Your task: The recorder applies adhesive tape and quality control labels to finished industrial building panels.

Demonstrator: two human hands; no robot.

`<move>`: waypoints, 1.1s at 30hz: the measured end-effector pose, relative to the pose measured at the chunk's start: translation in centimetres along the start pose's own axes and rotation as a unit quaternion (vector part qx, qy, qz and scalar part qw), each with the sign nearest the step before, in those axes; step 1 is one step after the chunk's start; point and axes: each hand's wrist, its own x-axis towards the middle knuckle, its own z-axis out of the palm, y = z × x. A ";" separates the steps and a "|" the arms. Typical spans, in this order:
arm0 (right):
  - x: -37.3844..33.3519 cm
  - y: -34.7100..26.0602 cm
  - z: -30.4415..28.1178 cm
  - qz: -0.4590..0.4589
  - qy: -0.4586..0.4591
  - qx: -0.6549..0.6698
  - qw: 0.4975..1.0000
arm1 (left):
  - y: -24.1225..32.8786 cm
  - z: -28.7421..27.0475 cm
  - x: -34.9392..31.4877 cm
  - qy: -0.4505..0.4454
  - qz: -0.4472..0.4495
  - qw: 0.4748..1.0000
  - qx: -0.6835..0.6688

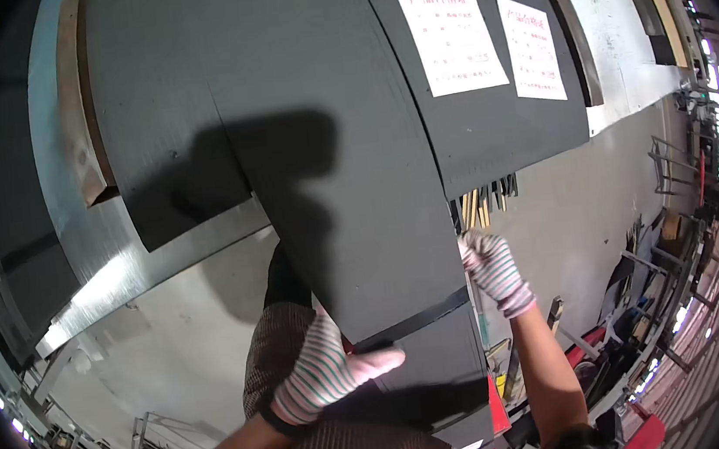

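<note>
A long dark grey panel (367, 215) runs from the top of the view down toward my body. A darker band (426, 316) crosses it near its close end. My left hand (326, 364), in a striped knit glove, is at the panel's left edge. Its thumb stretches out over the surface, apart from the fingers, which point forward along the edge. At the right edge my right hand (494, 267), gloved alike, has its fingers curled round the panel's side. The fingertips are partly hidden there.
More dark grey sheets (168, 157) lie on a pale metal surface (136, 265) beyond, with brown bars (85, 157) on top. Two printed white papers (451, 39) rest on the right sheet. Thin strips (484, 203) stick out below it. Metal racks (660, 166) stand far right.
</note>
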 end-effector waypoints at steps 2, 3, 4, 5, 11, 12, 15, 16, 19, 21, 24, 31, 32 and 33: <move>0.9 -5.2 0.7 -0.004 0.010 0.062 0.998 | 2.7 -3.2 1.7 -0.013 -0.100 0.977 -0.186; 2.3 -8.6 1.2 -0.002 0.004 0.092 0.996 | 3.6 -3.9 2.3 0.031 -0.200 0.896 -0.396; 2.0 -12.8 1.6 0.028 -0.051 -0.012 0.998 | 1.7 -3.9 1.8 0.047 -0.201 0.908 -0.365; 0.5 -11.1 2.5 -0.085 -0.078 -0.077 0.990 | -1.2 -3.1 1.5 0.059 -0.198 0.920 -0.333; 0.5 -11.6 1.1 0.014 -0.112 -0.170 0.979 | -1.0 1.1 -2.5 0.018 -0.017 0.990 -0.137; 1.3 -13.4 1.6 -0.003 -0.042 -0.206 0.978 | 1.3 -0.5 -0.4 0.065 -0.259 0.858 -0.438; 1.7 -15.3 3.0 -0.047 -0.017 -0.090 0.995 | 2.2 -0.5 2.2 0.120 -0.084 0.956 -0.253; 1.1 -13.6 3.0 -0.070 -0.058 -0.131 0.987 | 0.2 1.2 1.1 0.158 -0.051 0.956 -0.242; -2.3 -12.4 1.0 -0.061 -0.188 -0.271 0.942 | -2.0 3.7 -2.7 0.120 -0.059 0.982 -0.132; -2.3 -9.9 1.9 -0.040 -0.120 -0.353 0.927 | -1.8 4.5 -2.8 0.163 0.004 0.976 -0.143; 0.1 -11.5 3.4 -0.021 -0.135 -0.182 0.974 | -3.6 2.7 -0.8 0.154 -0.073 0.902 -0.396; -4.9 -17.5 -0.7 0.003 0.145 -0.088 0.986 | -1.3 -1.2 -2.9 0.307 0.125 0.943 -0.012; -6.1 -20.0 -0.3 -0.034 0.125 -0.100 0.986 | 0.9 -2.7 -4.5 0.241 0.144 0.960 -0.008; -7.7 -22.5 0.1 -0.067 0.112 -0.116 0.985 | 3.3 -3.8 -6.5 0.169 0.161 0.973 -0.007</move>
